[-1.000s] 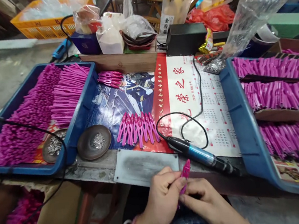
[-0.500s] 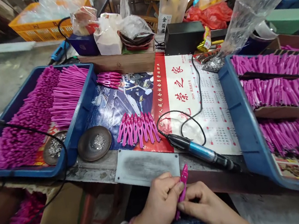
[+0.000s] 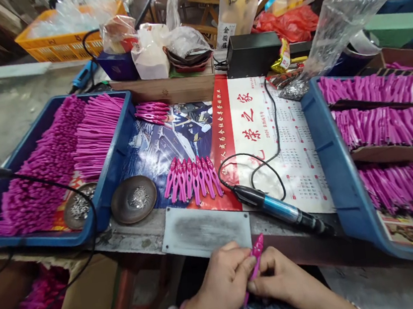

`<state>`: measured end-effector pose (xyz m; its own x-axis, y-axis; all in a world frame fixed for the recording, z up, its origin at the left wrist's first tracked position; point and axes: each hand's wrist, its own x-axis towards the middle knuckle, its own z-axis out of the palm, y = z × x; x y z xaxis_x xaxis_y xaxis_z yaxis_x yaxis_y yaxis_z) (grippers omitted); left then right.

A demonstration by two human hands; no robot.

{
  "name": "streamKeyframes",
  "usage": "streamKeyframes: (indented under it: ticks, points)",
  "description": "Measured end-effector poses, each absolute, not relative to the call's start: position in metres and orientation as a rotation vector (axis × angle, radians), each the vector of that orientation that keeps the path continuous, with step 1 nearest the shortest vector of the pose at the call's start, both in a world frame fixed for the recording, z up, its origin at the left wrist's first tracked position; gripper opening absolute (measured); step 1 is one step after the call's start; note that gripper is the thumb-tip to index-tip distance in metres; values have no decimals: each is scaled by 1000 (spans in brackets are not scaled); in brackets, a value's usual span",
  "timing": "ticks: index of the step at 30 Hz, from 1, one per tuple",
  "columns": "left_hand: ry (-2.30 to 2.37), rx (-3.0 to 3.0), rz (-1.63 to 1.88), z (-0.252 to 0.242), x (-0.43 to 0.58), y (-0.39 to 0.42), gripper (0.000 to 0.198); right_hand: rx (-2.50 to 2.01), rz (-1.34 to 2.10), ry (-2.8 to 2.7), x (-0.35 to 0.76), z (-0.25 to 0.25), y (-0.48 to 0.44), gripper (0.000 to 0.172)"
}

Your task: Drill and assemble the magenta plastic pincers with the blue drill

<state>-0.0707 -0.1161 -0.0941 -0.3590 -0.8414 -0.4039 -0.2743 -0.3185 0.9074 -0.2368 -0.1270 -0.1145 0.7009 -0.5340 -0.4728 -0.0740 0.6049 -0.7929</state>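
Observation:
A slim pink plastic piece with a pointed, darker head (image 3: 257, 248) is held upright and tilted over my lap. My left hand (image 3: 232, 275) is closed round its middle, thumb pressed on it. From the other side, my right hand (image 3: 278, 277) pinches its lower part between thumb and fingers. The piece's lower end is partly hidden by the fingers. In front of my hands lies a grey metal plate (image 3: 206, 229). Beyond it, a row of similar pink pieces (image 3: 194, 179) is fanned out on the poster. A blue-and-black electric screwdriver (image 3: 280, 208) rests right of the plate.
A brown dish (image 3: 134, 200) holds small silver metal bits. Blue trays of pink parts stand left (image 3: 114, 159) and right (image 3: 325, 159). The screwdriver's black cable (image 3: 274, 115) loops over the calendar poster (image 3: 291, 138). Another cable (image 3: 54, 182) crosses the left tray. A cardboard box (image 3: 84, 297) sits lower left.
Both hands and the pink piece sit slightly lower and further right in view. The grip on the piece looks the same, and the table items stay in place.

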Motion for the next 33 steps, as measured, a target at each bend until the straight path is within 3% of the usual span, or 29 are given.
streamKeyframes:
  ticks: [13,19,23,25,30,33]
  points:
    - [-1763,1313,-1639,-88,-57,-126,41,-876,-298,760,-234,-116,-129,34]
    - [-1717,1281,-1670,-85,-50,-131,41,-866,-246,751,-235,-111,-131,40]
    - [-1139,1100,-2208,-91,-48,-140,32,-819,-201,710,-234,-108,-138,41]
    - [-747,959,-2391,-98,-47,-143,38,-807,-208,717,-230,-107,-142,46]
    - [-369,800,-2402,-103,-44,-153,42,-933,-301,796,-228,-94,-150,49]
    - [-315,880,-2298,-94,-38,-163,40,-1305,-449,961,-245,-84,-160,33]
